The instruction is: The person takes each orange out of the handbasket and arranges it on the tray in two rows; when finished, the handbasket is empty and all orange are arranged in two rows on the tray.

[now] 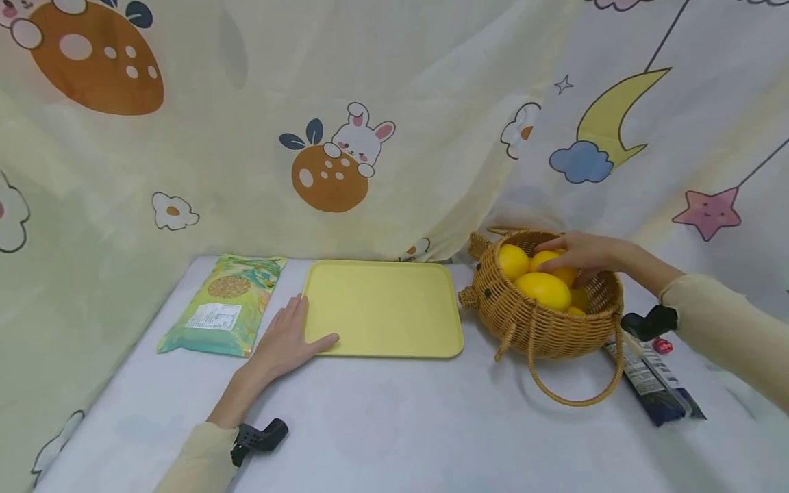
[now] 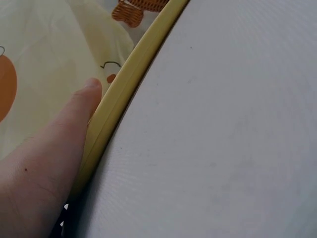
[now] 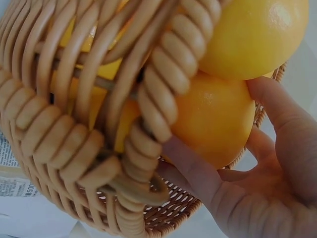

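My left hand (image 1: 285, 342) rests at the left end of a yellow tray (image 1: 382, 311), fingers extended along its side and thumb over the near edge. In the left wrist view the thumb lies against the tray's rim (image 2: 116, 94). My right hand (image 1: 585, 253) reaches into a wicker basket (image 1: 555, 339) of yellow and orange fruit. Seen from the right wrist, its thumb and fingers curl round an orange (image 3: 213, 114), under a larger yellow fruit (image 3: 255, 37). A lemon-like yellow fruit (image 1: 544, 291) lies near the basket's front rim. Some fingertips are hidden behind the fruit.
A green and yellow bag of grain-like food (image 1: 224, 305) lies left of the tray. Right of the basket are a dark printed packet (image 1: 656, 383) and a small red wrapped item (image 1: 662, 346). The basket's handle (image 1: 573, 402) droops onto the white table. A patterned curtain hangs behind.
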A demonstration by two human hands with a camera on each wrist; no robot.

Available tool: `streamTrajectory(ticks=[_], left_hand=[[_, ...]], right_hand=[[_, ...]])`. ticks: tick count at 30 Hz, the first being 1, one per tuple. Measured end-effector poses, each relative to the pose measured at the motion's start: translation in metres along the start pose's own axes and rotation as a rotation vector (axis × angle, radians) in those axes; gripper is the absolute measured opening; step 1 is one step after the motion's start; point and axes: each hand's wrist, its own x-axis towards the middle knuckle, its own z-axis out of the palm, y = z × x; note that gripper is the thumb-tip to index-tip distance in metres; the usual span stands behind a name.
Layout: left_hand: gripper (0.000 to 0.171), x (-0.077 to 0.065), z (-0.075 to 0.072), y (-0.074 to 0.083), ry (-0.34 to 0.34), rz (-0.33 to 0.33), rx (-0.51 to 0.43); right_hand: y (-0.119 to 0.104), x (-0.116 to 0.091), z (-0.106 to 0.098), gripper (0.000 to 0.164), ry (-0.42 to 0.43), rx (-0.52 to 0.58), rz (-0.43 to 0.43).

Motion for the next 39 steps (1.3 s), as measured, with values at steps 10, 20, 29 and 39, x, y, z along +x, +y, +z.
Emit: streamTrajectory(ticks=[10,20,29,39], left_hand=[[0.118,0.0018,-0.0011,0.0021,-0.004,0.008,-0.003],[0.119,0.0012,0.0044,0.0025,0.000,-0.011,-0.003],[0.118,0.0028,-0.0017,0.0036,-0.005,0.000,-0.010],[0.117,-0.0002,-0.0021,0.0033,-0.003,-0.005,-0.012]], right_hand=[[0.0003,-0.0001,-0.0033,0.074,-0.008,-0.007,-0.013],[0.0038,0.0008,-0.0024,0.080,0.016,-0.011,0.003],[0.0034,-0.0060,-0.0031,0.081,0.023,0.001,0.003],[0.0087,-0.0009,0.0015,0.079,0.086,0.015,-0.015]])
